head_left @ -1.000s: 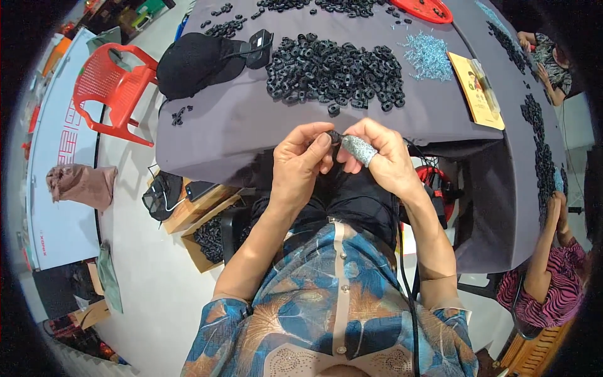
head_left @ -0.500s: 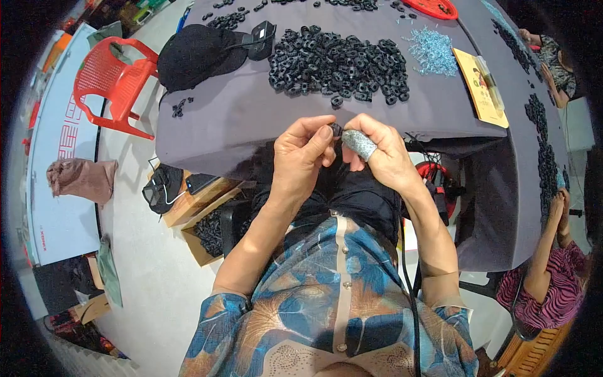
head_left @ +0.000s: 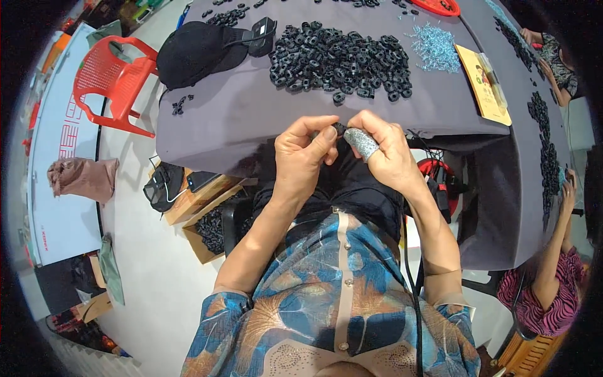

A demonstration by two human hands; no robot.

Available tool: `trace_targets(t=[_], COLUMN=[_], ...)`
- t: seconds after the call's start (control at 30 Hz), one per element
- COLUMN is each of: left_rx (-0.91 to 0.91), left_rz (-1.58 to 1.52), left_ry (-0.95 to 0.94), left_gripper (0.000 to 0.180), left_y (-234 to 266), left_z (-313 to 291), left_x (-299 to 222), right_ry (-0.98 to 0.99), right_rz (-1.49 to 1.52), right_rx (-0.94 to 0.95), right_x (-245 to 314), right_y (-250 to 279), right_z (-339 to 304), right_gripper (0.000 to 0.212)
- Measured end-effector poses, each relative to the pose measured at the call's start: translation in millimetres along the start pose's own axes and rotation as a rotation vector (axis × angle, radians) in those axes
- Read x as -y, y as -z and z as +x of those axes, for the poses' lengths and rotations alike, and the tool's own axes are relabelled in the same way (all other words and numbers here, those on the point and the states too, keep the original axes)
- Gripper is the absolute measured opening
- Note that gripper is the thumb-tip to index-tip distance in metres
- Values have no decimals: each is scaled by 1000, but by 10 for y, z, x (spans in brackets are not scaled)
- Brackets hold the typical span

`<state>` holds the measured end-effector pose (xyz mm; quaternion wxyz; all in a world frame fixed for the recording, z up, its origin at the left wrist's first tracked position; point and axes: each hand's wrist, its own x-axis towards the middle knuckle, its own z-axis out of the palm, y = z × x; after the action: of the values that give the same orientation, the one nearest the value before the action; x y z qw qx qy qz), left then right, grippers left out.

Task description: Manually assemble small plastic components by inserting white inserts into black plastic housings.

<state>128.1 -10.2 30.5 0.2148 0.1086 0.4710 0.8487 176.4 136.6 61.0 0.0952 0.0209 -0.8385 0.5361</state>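
Observation:
Just off the table's near edge, my two hands meet over my lap. Between their fingertips is a small black plastic part, mostly covered by the fingers. My left hand pinches it between thumb and fingers. My right hand closes on it from the other side, its thumb wrapped in a grey speckled cover. Beyond the hands lies a big heap of similar black parts on the grey-covered table. Right of that heap is a scatter of small light-blue pieces.
A black cap with a black device lies left of the heap; a yellow booklet lies right. A red chair stands at left. An open box of black parts sits below the table. Other people's hands work at far right.
My hands stay together on the black part, with only slight finger movement. The view has shifted a little. At far right, the person's hands have moved slightly up.

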Motion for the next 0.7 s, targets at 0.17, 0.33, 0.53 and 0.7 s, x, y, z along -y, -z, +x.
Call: trace_targets(t=[0.17, 0.33, 0.53, 0.7], left_rx=[4, -26, -35, -57], left_rz=[25, 284, 167, 296], left_ry=[-9, -168, -126, -213], left_gripper=[16, 13, 12, 12], left_y=[-5, -19, -18, -53], left_z=[-14, -12, -4, -27], left_x=[-11, -14, 18, 27], right_ry=[38, 61, 61, 10], right_rz=[-79, -140, -89, -79], right_rx=[-30, -8, -20, -27], right_x=[25, 23, -4, -30], right_y=[11, 31, 0, -39], right_z=[-5, 6, 12, -12], right_gripper=[18, 19, 19, 19])
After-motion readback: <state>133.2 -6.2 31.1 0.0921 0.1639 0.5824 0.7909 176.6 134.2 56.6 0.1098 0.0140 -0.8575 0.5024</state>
